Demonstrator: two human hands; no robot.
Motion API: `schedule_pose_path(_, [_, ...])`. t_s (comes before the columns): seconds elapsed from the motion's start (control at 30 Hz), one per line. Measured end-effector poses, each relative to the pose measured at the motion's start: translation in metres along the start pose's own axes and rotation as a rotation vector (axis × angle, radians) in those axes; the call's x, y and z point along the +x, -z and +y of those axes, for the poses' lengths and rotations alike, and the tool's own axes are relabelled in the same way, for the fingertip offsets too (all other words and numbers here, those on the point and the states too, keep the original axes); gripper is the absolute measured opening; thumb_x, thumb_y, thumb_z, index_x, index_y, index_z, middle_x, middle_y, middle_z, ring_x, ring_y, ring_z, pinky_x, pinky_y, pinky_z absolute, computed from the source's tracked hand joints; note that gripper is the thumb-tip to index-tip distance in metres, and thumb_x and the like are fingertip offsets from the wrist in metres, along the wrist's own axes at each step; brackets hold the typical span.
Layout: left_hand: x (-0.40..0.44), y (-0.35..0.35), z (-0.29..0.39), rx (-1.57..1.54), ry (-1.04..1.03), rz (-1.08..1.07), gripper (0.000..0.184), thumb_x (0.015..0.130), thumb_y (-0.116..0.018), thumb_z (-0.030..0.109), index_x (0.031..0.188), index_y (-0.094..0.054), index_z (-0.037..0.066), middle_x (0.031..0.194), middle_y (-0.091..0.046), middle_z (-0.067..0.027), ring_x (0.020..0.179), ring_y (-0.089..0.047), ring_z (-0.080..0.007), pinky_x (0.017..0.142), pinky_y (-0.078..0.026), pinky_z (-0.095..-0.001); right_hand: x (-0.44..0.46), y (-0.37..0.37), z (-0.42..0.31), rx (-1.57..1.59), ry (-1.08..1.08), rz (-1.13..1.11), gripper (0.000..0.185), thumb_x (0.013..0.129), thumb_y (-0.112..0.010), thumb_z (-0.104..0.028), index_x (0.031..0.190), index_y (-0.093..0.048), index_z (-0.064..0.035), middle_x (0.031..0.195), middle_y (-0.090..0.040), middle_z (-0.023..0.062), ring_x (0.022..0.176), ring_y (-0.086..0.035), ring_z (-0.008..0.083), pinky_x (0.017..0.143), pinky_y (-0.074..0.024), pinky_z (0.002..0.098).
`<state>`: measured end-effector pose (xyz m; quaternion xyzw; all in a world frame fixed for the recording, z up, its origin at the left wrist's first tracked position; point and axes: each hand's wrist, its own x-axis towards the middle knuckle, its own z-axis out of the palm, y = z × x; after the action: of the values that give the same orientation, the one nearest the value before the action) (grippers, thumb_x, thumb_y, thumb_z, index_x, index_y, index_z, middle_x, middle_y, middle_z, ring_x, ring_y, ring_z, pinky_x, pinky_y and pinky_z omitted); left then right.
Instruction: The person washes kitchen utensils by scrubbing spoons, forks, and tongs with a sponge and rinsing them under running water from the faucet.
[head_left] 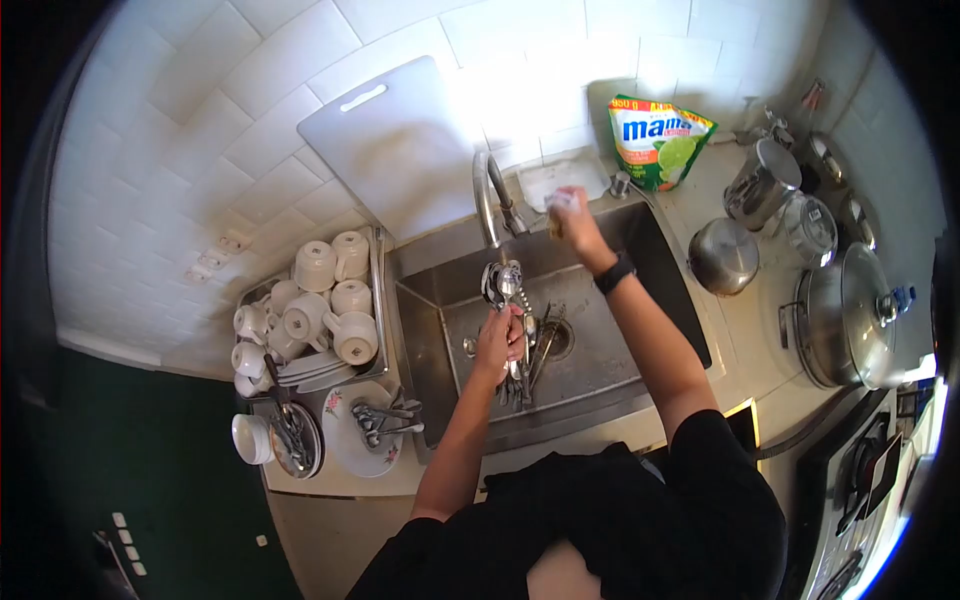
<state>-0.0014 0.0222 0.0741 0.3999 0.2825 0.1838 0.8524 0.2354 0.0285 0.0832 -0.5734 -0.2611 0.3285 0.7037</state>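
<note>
My left hand [496,343] is closed around a bunch of spoons [509,277] under the faucet [484,205]. Their bowls point up toward the spout, and the handles hang down into the steel sink [610,385]. Above the sink's back edge, my right hand [574,217] is closed, with a dark watch on its wrist. Something whitish and yellow-brown shows at its fingers, possibly a sponge, but blur hides its kind. Just behind that hand lies a white tray [535,180]. More cutlery [540,355] lies in the sink near the drain.
Left of the sink stand a rack of white cups [316,265] and a floral plate [350,450] bearing several spoons. A cutting board [390,150] leans on the wall. At right are a detergent pouch [655,145], a steel pot [723,257], a lidded pot [850,320] and a stove [835,520].
</note>
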Motion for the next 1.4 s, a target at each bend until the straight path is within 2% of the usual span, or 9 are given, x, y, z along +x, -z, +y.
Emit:
schedule_pose_path(0.13, [0.004, -0.004, 0.001, -0.022, 0.011, -0.06, 0.024, 0.091, -0.037, 0.027, 0.099, -0.046, 0.006, 0.062, -0.037, 0.0012, 0.053, -0.036, -0.0081, 0.05, -0.034, -0.0228, 0.051, 0.007, -0.016, 0.517, -0.019, 0.046, 0.052, 0.079, -0.049, -0.01, 0.123, -0.02, -0.0127, 0.108, -0.041, 0.0121, 0.099, -0.044, 0.0224, 0.077, -0.0415, 0.0363])
schedule_pose_path(0.23, [0.012, -0.002, -0.011, 0.016, -0.111, -0.041, 0.024, 0.091, -0.035, 0.022, 0.101, -0.047, 0.004, 0.065, -0.041, -0.0002, 0.06, -0.042, -0.0103, 0.057, -0.038, -0.0248, 0.057, 0.02, 0.0, 0.366, -0.044, 0.037, 0.055, 0.079, -0.048, -0.006, 0.126, -0.019, -0.0125, 0.112, -0.041, 0.0128, 0.101, -0.043, 0.0237, 0.082, -0.0399, 0.0378])
schedule_pose_path(0.37, [0.012, -0.002, -0.011, -0.047, -0.084, 0.009, 0.022, 0.09, -0.037, 0.013, 0.106, -0.047, 0.003, 0.072, -0.046, -0.0026, 0.064, -0.045, -0.0123, 0.063, -0.041, -0.0275, 0.033, 0.017, 0.028, 0.021, 0.122, 0.121, 0.039, 0.078, -0.048, -0.006, 0.116, -0.039, -0.0028, 0.102, -0.05, 0.0123, 0.079, -0.054, 0.0161, 0.063, -0.0473, 0.0264])
schedule_pose_path(0.43, [0.009, -0.006, -0.005, -0.039, -0.023, 0.062, 0.022, 0.089, -0.037, 0.01, 0.108, -0.046, 0.003, 0.073, -0.046, -0.0029, 0.063, -0.045, -0.0122, 0.063, -0.041, -0.028, 0.015, 0.015, 0.053, -0.178, -0.035, 0.147, 0.031, 0.077, -0.055, -0.014, 0.103, -0.05, 0.0029, 0.074, -0.056, 0.0058, 0.064, -0.055, 0.0113, 0.051, -0.0453, 0.022])
schedule_pose_path(0.53, [0.012, 0.004, -0.01, -0.132, 0.007, 0.01, 0.022, 0.088, -0.037, 0.007, 0.109, -0.045, 0.003, 0.073, -0.046, -0.0027, 0.061, -0.043, -0.0117, 0.062, -0.041, -0.028, 0.001, -0.006, 0.08, -0.019, -0.201, 0.111, 0.03, 0.077, -0.057, -0.018, 0.097, -0.051, 0.0044, 0.073, -0.057, 0.0076, 0.058, -0.055, 0.0115, 0.052, -0.0469, 0.0227])
schedule_pose_path(0.87, [0.019, 0.011, -0.006, -0.185, -0.043, -0.068, 0.021, 0.088, -0.039, 0.013, 0.107, -0.046, 0.005, 0.066, -0.04, -0.0003, 0.057, -0.038, -0.0097, 0.058, -0.034, -0.0252, 0.011, -0.037, 0.08, -0.246, -0.218, 0.111, 0.041, 0.076, -0.063, -0.031, 0.098, -0.052, 0.0017, 0.081, -0.06, 0.0093, 0.063, -0.058, 0.0123, 0.054, -0.0463, 0.0216])
schedule_pose_path(0.97, [0.018, 0.007, -0.004, -0.179, -0.049, -0.061, 0.021, 0.089, -0.04, 0.014, 0.107, -0.046, 0.005, 0.066, -0.041, -0.0004, 0.058, -0.038, -0.01, 0.058, -0.035, -0.0257, 0.013, -0.034, 0.089, -0.279, -0.113, 0.137, 0.037, 0.072, -0.065, -0.031, 0.09, -0.056, 0.0003, 0.073, -0.062, 0.0081, 0.057, -0.059, 0.0117, 0.053, -0.0467, 0.0243])
schedule_pose_path(1.27, [0.02, 0.002, -0.003, -0.174, -0.055, -0.076, 0.021, 0.089, -0.041, 0.014, 0.107, -0.046, 0.005, 0.067, -0.041, -0.0006, 0.057, -0.039, -0.0098, 0.058, -0.035, -0.0255, 0.001, -0.045, 0.068, -0.654, 0.096, 0.266, 0.035, 0.07, -0.065, -0.03, 0.089, -0.057, -0.0025, 0.074, -0.062, 0.0123, 0.07, -0.061, 0.0256, 0.064, -0.0463, 0.0314])
schedule_pose_path(1.4, [0.019, 0.002, -0.002, -0.166, -0.054, -0.067, 0.021, 0.089, -0.041, 0.014, 0.107, -0.046, 0.005, 0.066, -0.041, -0.0004, 0.056, -0.039, -0.0098, 0.058, -0.035, -0.025, -0.002, -0.046, 0.061, -0.632, 0.081, 0.252, 0.035, 0.07, -0.065, -0.03, 0.089, -0.056, -0.0022, 0.074, -0.062, 0.0126, 0.07, -0.062, 0.0248, 0.064, -0.0464, 0.0315])
